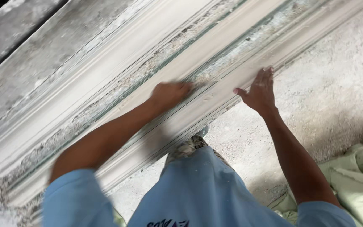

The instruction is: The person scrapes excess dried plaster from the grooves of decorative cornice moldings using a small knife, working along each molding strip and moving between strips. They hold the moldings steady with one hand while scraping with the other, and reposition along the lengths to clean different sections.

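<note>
The left hand [169,93] is pressing down near the middle of the frame on a long white plaster moulding [118,105], its fingers curled in and blurred; whether it is gripping a small tool or pad I cannot tell. The right hand [260,90] is lying open and flat, fingers spread, bracing on the moulding's nearer rib and holding nothing. The moulding is resting on the dusty concrete floor [328,92], filling the frame from the lower left to the upper right. That diagonal is its long axis, with ridges and crusted grooves all running along it. To do this rubbing well, I judge the strokes should be following the grooves lengthwise, with even pressure, while the open hand is steadying the piece. Greenish sacks [358,176] are lying at the lower right.
</note>
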A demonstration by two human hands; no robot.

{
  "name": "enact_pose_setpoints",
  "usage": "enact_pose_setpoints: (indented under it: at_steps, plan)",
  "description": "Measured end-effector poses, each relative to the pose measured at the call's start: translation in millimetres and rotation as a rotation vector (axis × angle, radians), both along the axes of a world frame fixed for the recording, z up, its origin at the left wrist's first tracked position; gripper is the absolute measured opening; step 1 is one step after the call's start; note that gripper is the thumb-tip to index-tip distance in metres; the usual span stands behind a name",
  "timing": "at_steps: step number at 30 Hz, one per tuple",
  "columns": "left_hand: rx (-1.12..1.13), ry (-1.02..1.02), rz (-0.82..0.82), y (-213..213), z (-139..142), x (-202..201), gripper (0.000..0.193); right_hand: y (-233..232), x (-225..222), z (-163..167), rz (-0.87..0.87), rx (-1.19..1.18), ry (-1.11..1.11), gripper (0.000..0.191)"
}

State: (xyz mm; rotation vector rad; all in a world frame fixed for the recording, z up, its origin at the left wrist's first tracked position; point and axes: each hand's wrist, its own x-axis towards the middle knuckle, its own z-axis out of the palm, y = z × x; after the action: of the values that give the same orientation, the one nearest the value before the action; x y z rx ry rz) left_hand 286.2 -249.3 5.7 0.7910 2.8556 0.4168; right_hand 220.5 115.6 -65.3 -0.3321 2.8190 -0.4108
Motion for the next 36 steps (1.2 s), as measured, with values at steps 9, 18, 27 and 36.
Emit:
enact_pose_setpoints:
  at_steps: [9, 18, 27, 36]
  plan:
    - [0.018, -0.116, -0.075, 18.8, -0.5, -65.8, 0.039, -9.8, 18.2, -12.5, -0.062, 0.024, 0.009, 0.134]
    - [-0.028, -0.054, -0.068, 122.3, -30.1, -163.4, 0.029, -35.3, 36.0, -5.8, 0.024, 0.031, 0.150, 0.128]
    - [-0.109, -0.039, -0.155, 125.7, -27.0, -182.0, 0.037, 75.6, -43.1, 48.9, -0.087, -0.107, -0.296, 0.069]
    - [0.008, 0.015, -0.098, 280.8, -51.9, -329.0, 0.042, 139.2, -154.8, 10.2, -0.087, -0.014, 0.022, 0.095]
